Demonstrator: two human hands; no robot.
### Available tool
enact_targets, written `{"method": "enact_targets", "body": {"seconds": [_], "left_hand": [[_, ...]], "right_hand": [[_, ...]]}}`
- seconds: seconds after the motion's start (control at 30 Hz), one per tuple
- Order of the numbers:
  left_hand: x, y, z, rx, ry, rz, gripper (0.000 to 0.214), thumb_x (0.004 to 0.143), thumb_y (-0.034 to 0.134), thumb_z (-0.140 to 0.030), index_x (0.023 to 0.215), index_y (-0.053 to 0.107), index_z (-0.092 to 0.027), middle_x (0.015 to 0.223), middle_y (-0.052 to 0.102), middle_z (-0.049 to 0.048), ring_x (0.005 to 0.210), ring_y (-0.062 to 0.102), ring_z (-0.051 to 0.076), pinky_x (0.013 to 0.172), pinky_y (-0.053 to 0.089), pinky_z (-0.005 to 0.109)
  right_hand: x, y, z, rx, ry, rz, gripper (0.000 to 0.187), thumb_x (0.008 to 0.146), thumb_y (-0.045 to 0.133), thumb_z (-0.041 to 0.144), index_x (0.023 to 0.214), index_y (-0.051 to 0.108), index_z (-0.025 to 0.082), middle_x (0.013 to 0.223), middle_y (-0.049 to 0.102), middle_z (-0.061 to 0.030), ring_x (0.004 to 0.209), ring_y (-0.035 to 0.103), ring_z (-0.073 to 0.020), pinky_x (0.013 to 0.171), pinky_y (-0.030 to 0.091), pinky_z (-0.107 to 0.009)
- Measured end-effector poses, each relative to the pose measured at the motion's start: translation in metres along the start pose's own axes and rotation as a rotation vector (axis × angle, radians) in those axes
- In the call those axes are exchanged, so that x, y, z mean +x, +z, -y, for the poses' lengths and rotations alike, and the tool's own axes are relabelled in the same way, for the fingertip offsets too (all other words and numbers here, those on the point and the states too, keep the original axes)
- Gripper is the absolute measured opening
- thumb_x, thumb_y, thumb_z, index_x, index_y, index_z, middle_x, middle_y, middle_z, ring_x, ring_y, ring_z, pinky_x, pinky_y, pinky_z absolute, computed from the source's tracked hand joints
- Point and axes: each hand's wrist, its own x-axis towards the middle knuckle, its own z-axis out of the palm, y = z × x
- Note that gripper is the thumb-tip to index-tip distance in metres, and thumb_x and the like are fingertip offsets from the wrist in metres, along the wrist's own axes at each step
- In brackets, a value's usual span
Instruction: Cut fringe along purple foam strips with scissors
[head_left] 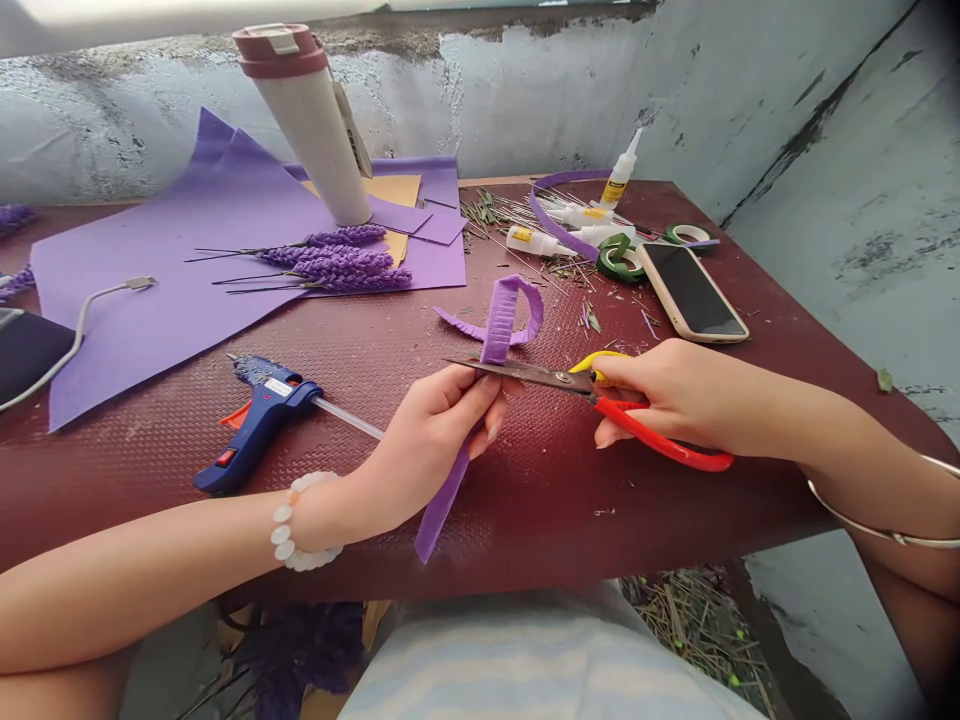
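Note:
My left hand [442, 430] pinches a purple foam strip [501, 320] between thumb and fingers. The strip's upper part is fringed with fine cuts and curls over beyond the hand; its plain tail hangs down below. In my right hand [652, 395] are scissors [551, 376] with one red and one yellow handle. Their blades lie across the strip just above my left fingertips and look nearly closed. A blue glue gun [262, 420] with a clear glue stick rests left of my left hand.
Purple sheets [172, 270] cover the back left, bearing purple flower stems [337, 262] and a white tumbler [315, 130]. At the back right are glue bottles [619, 175], green tape [621, 260], thin wires and a phone [694, 290]. The table's front edge is near my lap.

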Motion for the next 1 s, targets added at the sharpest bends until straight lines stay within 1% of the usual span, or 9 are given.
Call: {"method": "enact_targets", "body": {"seconds": [0.1, 0.17, 0.27, 0.33, 0.43, 0.5, 0.73, 0.83, 1.0], "left_hand": [[-0.001, 0.0, 0.0, -0.062, -0.001, 0.01, 0.028, 0.107, 0.09, -0.037, 0.094, 0.075, -0.017, 0.069, 0.067, -0.0045, 0.055, 0.051, 0.009, 0.055, 0.037, 0.025], [-0.002, 0.0, 0.001, -0.106, 0.007, 0.015, 0.031, 0.107, 0.093, -0.043, 0.098, 0.078, -0.017, 0.072, 0.07, -0.0024, 0.058, 0.055, 0.01, 0.056, 0.04, 0.026], [-0.004, -0.001, 0.0, -0.113, 0.01, 0.014, 0.038, 0.108, 0.094, -0.05, 0.097, 0.079, -0.017, 0.073, 0.072, -0.0006, 0.06, 0.058, 0.011, 0.058, 0.042, 0.027], [-0.004, -0.002, 0.0, -0.102, -0.004, 0.026, 0.04, 0.109, 0.094, -0.052, 0.096, 0.079, -0.017, 0.072, 0.07, -0.0014, 0.059, 0.056, 0.011, 0.057, 0.04, 0.027], [-0.005, -0.002, -0.002, -0.088, -0.027, 0.075, 0.041, 0.111, 0.092, -0.053, 0.098, 0.08, -0.016, 0.07, 0.067, -0.003, 0.056, 0.053, 0.01, 0.055, 0.038, 0.026], [-0.005, -0.002, -0.003, -0.073, -0.031, 0.097, 0.042, 0.112, 0.091, -0.055, 0.099, 0.08, -0.016, 0.069, 0.066, -0.0037, 0.055, 0.051, 0.009, 0.054, 0.037, 0.025], [-0.004, -0.004, -0.003, -0.068, -0.058, 0.075, 0.047, 0.106, 0.096, -0.061, 0.099, 0.078, -0.017, 0.067, 0.062, -0.0055, 0.054, 0.049, 0.009, 0.054, 0.036, 0.025], [-0.004, -0.003, -0.004, -0.062, -0.063, 0.078, 0.045, 0.108, 0.093, -0.059, 0.099, 0.079, -0.017, 0.067, 0.062, -0.0051, 0.055, 0.049, 0.01, 0.054, 0.037, 0.026], [-0.004, -0.002, -0.004, -0.059, -0.076, 0.067, 0.045, 0.106, 0.093, -0.06, 0.098, 0.078, -0.018, 0.067, 0.062, -0.005, 0.055, 0.048, 0.011, 0.055, 0.038, 0.027]], "right_hand": [[0.0, -0.004, -0.001, 0.116, -0.008, 0.089, 0.036, 0.099, 0.072, 0.066, 0.09, 0.061, 0.033, 0.082, 0.089, -0.0024, 0.062, 0.069, -0.027, 0.063, 0.044, -0.042], [0.0, -0.007, -0.002, 0.18, -0.011, 0.136, 0.033, 0.099, 0.073, 0.063, 0.088, 0.066, 0.032, 0.079, 0.086, -0.001, 0.064, 0.069, -0.026, 0.063, 0.045, -0.041], [-0.001, -0.01, -0.002, 0.235, -0.003, 0.179, 0.042, 0.099, 0.074, 0.067, 0.08, 0.062, 0.032, 0.072, 0.075, 0.0007, 0.067, 0.066, -0.0249, 0.064, 0.046, -0.04], [-0.001, -0.012, -0.002, 0.265, -0.016, 0.22, 0.044, 0.101, 0.074, 0.07, 0.084, 0.062, 0.031, 0.073, 0.07, 0.0022, 0.067, 0.061, -0.0236, 0.063, 0.045, -0.039], [-0.003, -0.011, -0.001, 0.26, -0.013, 0.256, 0.046, 0.09, 0.087, 0.07, 0.092, 0.061, 0.032, 0.08, 0.067, 0.0038, 0.067, 0.054, -0.0223, 0.062, 0.043, -0.039], [-0.004, -0.01, -0.001, 0.231, 0.012, 0.25, 0.053, 0.082, 0.094, 0.068, 0.092, 0.056, 0.032, 0.082, 0.065, 0.0046, 0.068, 0.052, -0.0222, 0.061, 0.041, -0.039], [-0.003, -0.005, -0.005, 0.383, 0.005, 0.252, 0.058, 0.091, 0.088, 0.075, 0.082, 0.049, 0.032, 0.07, 0.048, 0.0076, 0.065, 0.037, -0.0205, 0.062, 0.031, -0.039], [-0.002, -0.007, -0.001, 0.378, 0.011, 0.25, 0.057, 0.092, 0.087, 0.072, 0.078, 0.047, 0.032, 0.067, 0.048, 0.0066, 0.064, 0.037, -0.0207, 0.061, 0.03, -0.04], [-0.001, -0.011, 0.007, 0.318, 0.013, 0.244, 0.038, 0.092, 0.081, 0.056, 0.077, 0.055, 0.033, 0.067, 0.059, 0.0042, 0.063, 0.047, -0.0233, 0.058, 0.034, -0.041]]}}
